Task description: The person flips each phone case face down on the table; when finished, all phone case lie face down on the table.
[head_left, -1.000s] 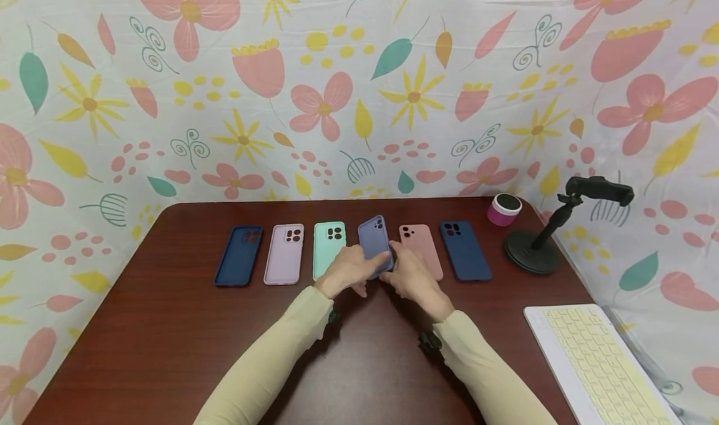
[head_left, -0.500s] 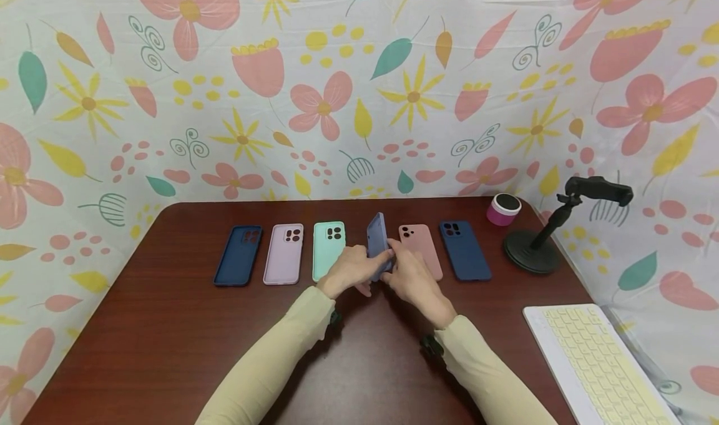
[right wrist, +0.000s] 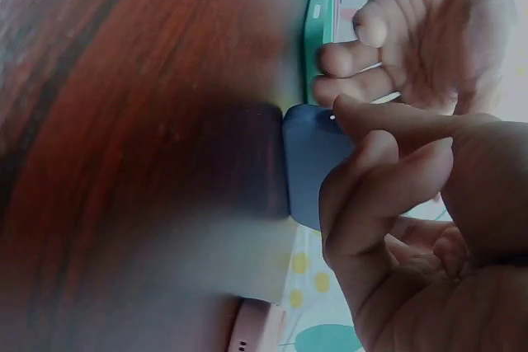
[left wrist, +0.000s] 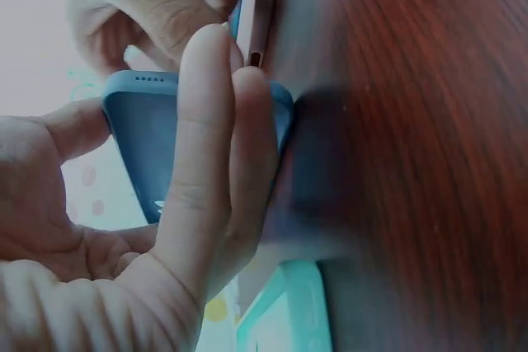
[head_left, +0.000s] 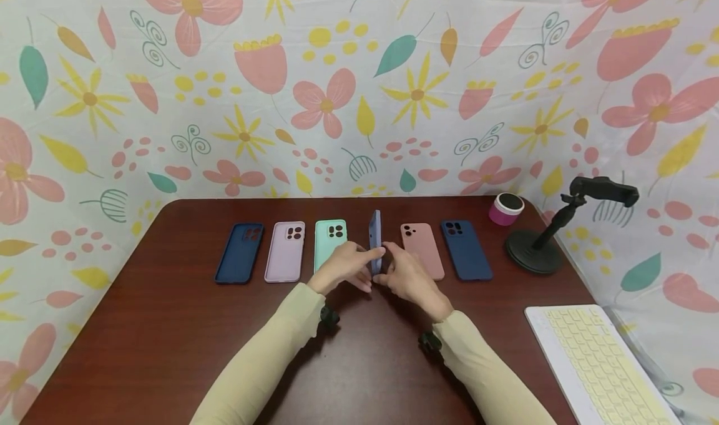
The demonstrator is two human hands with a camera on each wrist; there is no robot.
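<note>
A blue-violet phone case (head_left: pixel 376 226) stands upright on its long edge in the head view, seen almost edge-on. My left hand (head_left: pixel 344 266) grips it, the thumb on one edge and the fingers across its face (left wrist: pixel 144 142) in the left wrist view. From the other side my right hand (head_left: pixel 409 276) holds its near end between thumb and fingers. In the right wrist view, fingers partly cover the case (right wrist: pixel 312 166). A mint phone case (head_left: pixel 329 241) lies flat left of it, partly behind my left hand. A pink phone case (head_left: pixel 422 251) lies to its right.
Further left lie a lilac phone case (head_left: pixel 284 253) and a dark blue one (head_left: pixel 239 253). Another blue phone case (head_left: pixel 467 251) lies at right. Beyond it stand a black stand (head_left: pixel 533 250) and a pink jar (head_left: pixel 506 210). A white keyboard (head_left: pixel 595 356) sits at front right.
Between my hands the blue-violet phone case has turned from showing its camera-hole side to nearly edge-on. The other phone cases stay where they were.
</note>
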